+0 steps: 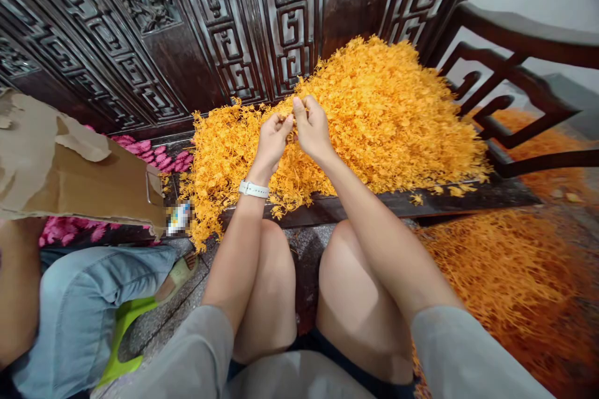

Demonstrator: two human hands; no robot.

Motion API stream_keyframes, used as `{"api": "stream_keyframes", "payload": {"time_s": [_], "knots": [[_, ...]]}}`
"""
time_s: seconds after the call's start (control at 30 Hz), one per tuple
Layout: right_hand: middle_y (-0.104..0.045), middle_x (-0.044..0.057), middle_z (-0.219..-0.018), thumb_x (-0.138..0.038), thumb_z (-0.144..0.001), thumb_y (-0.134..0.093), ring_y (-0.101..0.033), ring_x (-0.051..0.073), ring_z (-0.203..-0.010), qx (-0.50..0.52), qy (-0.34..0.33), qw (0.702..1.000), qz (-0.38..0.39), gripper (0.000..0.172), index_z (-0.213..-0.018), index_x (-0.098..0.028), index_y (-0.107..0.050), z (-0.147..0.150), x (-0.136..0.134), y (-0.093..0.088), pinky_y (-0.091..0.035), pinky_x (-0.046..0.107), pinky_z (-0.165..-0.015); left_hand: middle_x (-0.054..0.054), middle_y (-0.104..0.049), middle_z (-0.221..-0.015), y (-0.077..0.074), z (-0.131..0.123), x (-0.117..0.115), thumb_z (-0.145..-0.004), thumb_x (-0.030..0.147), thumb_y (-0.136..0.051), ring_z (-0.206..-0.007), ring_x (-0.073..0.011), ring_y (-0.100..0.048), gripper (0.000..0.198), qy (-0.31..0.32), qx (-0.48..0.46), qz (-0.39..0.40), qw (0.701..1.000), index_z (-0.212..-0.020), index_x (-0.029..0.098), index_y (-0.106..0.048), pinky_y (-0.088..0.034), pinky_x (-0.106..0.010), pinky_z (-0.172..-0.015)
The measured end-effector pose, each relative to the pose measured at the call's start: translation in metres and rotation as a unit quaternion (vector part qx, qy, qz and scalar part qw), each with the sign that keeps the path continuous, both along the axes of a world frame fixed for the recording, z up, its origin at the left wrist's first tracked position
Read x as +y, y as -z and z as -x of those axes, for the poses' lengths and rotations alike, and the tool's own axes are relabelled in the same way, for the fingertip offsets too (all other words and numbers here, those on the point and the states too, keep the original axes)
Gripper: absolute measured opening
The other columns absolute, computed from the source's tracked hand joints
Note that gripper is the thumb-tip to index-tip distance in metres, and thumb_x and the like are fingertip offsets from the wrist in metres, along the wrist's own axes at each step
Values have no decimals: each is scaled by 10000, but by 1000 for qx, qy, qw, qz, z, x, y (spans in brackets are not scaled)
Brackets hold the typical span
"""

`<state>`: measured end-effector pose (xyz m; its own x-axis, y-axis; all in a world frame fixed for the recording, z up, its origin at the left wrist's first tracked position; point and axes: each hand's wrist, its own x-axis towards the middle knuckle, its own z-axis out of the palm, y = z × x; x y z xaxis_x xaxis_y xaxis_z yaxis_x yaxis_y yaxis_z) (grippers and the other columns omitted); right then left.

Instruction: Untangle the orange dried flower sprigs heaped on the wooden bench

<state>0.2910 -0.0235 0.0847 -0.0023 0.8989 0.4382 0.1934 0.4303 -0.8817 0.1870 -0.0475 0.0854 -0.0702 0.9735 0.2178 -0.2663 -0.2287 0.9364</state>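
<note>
Both hands meet over a large heap of orange, frilly plastic-looking flower pieces (pixel 384 118). My left hand (pixel 274 142), with a white watch strap (pixel 253 189) on the wrist, is closed in a pinch, thumb against the bent fingers. Close beside it, my right hand (pixel 312 129) also pinches, its thumb pointing up and its fingers curled. Whatever sits between the fingertips is too small and too hidden to name. Orange pieces lie right behind and below both hands.
The heap rests on a dark wooden bench (pixel 355 206) with a carved back (pixel 224 31) and an armrest (pixel 524 56). More orange pieces (pixel 496 280) pile at the right. At left are a cardboard box (pixel 93 181), pink flowers (pixel 140 148) and a seated person in jeans (pixel 93 299).
</note>
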Motion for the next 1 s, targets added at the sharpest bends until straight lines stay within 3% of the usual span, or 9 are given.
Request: {"api": "stream_keyframes", "payload": {"time_s": [0.17, 0.33, 0.57, 0.63, 0.73, 0.87, 1.0], "knots": [[-439, -8, -728, -826, -908, -556, -476, 161, -696, 55, -82, 994, 55, 586, -826, -257, -443, -4, -1, -8, -454, 302, -615, 15, -543, -650, -7, 10, -2, -862, 120, -793, -563, -96, -488, 317, -29, 51, 6, 998, -667, 201, -557, -431, -235, -534], [-286, -107, -563, -834, -848, -637, -253, 97, -471, 204, -230, 932, 192, 591, -911, -276, -453, 0, -11, -20, -251, 250, -438, 3, -582, -684, -22, 17, -11, -877, 152, -774, -553, -81, -488, 247, 10, -12, 19, 1000, -706, 201, -602, -413, -221, -518], [-150, -130, -529, -726, -923, -641, -154, 82, -434, 296, -289, 894, 171, 492, -897, -258, -492, 1, -16, -35, -124, 235, -392, 14, -509, -684, -15, 21, -3, -938, 121, -662, -536, -83, -477, 238, -23, -114, 28, 993, -740, 214, -568, -446, -264, -588], [-164, -120, -543, -736, -936, -613, -166, 91, -443, 288, -287, 900, 156, 488, -908, -261, -503, -2, -18, -41, -139, 241, -395, 13, -497, -681, -12, 26, 0, -952, 137, -640, -555, -97, -485, 215, -42, -136, 21, 990, -766, 226, -578, -459, -271, -606], [-217, -103, -562, -786, -907, -612, -181, 101, -467, 264, -232, 924, 150, 523, -928, -273, -511, -6, -17, -42, -175, 258, -411, 2, -522, -704, -11, 33, 0, -992, 176, -597, -584, -106, -488, 206, -66, -149, 36, 986, -794, 233, -597, -469, -263, -620], [-315, -77, -615, -873, -851, -585, -247, 88, -498, 220, -171, 949, 149, 614, -960, -271, -525, -2, -8, -29, -233, 254, -454, -6, -569, -779, -13, 34, -3, -1005, 196, -621, -590, -91, -478, 234, -33, -162, 47, 985, -773, 218, -607, -449, -262, -626], [-337, -56, -642, -918, -823, -548, -355, 97, -534, 160, -156, 963, 149, 669, -903, -258, -482, 9, -9, -20, -285, 253, -473, -6, -577, -772, -14, 28, -3, -957, 220, -730, -594, -89, -488, 195, -8, -137, 77, 988, -789, 210, -632, -435, -262, -626]]}}
